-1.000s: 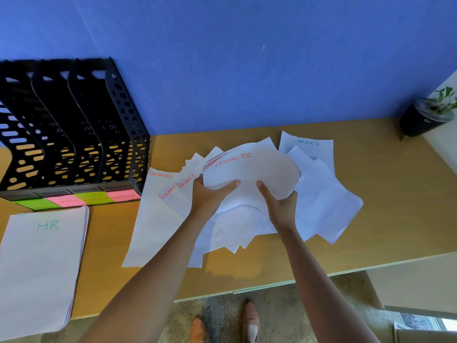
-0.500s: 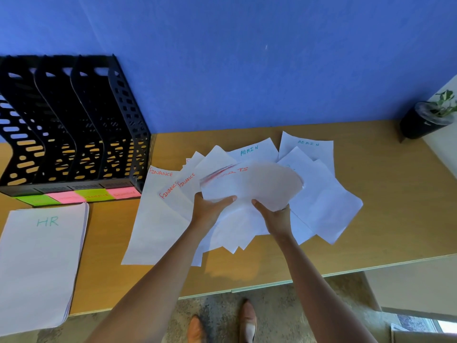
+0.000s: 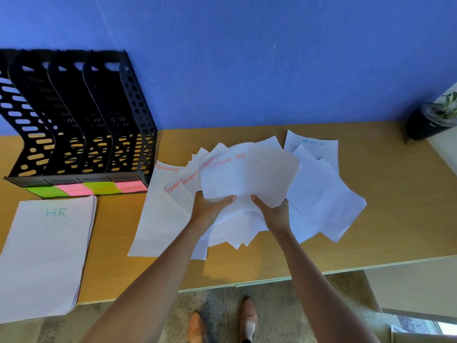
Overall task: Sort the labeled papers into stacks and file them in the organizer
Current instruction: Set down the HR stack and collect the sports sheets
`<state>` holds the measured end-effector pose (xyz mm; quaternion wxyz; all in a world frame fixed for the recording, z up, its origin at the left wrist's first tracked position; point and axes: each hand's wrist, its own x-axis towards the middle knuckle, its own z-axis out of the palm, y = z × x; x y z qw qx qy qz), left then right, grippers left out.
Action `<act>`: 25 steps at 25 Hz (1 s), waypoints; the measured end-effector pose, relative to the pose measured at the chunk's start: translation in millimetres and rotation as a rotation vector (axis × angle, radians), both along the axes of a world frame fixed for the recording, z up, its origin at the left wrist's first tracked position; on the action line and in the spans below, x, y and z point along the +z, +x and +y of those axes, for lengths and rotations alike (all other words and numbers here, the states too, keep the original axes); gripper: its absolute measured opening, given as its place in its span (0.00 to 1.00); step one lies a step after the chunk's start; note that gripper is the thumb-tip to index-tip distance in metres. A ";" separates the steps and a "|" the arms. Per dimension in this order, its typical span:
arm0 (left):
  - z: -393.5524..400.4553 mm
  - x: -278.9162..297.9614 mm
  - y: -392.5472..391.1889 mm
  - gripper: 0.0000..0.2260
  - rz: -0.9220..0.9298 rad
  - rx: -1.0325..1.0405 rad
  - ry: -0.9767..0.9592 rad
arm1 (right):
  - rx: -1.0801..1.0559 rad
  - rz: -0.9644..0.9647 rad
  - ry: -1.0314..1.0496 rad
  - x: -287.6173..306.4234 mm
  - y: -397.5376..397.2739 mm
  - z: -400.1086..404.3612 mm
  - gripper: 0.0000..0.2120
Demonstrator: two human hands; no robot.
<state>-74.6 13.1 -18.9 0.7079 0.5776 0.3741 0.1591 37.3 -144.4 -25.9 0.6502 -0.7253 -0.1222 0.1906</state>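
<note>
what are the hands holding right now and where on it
Both hands, left and right, hold a bowed sheet of paper with blurred red lettering by its near bottom edge, one toward each side, above the loose pile.

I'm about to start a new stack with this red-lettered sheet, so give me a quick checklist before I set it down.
1. Both hands hold the sheet: left hand and right hand grip its near edge. Ok.
2. Label readable: red lettering blurred. Cannot tell.
3. HR stack squared up. Ok.
4. Bare desk for a new stack. Ok.
5. Loose pile sorted: FINANCE and ADMIN sheets still mixed. Not ok.
6. Organizer slots free. Ok.
</note>
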 end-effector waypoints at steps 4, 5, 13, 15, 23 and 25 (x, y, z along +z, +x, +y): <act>16.9 9.6 -16.5 0.17 -0.022 0.062 0.041 | 0.045 0.009 -0.005 3.7 -13.1 15.4 0.08; 23.5 12.3 -23.4 0.18 -0.022 0.096 0.049 | 0.068 0.014 -0.007 4.3 -19.2 22.6 0.08; 80.9 15.1 -104.1 0.15 0.062 0.181 0.075 | 0.326 0.083 0.032 0.9 -70.6 76.7 0.06; 86.9 11.4 -129.4 0.12 0.036 0.205 -0.033 | 0.405 0.121 0.062 -0.7 -85.6 86.5 0.09; 143.7 -15.6 -252.7 0.31 0.110 -0.009 -0.328 | 0.710 -0.236 -0.249 -35.5 -126.5 132.8 0.12; 149.6 -20.8 -275.3 0.34 0.205 -0.015 -0.341 | 0.861 -0.539 -0.463 -42.7 -136.4 144.1 0.20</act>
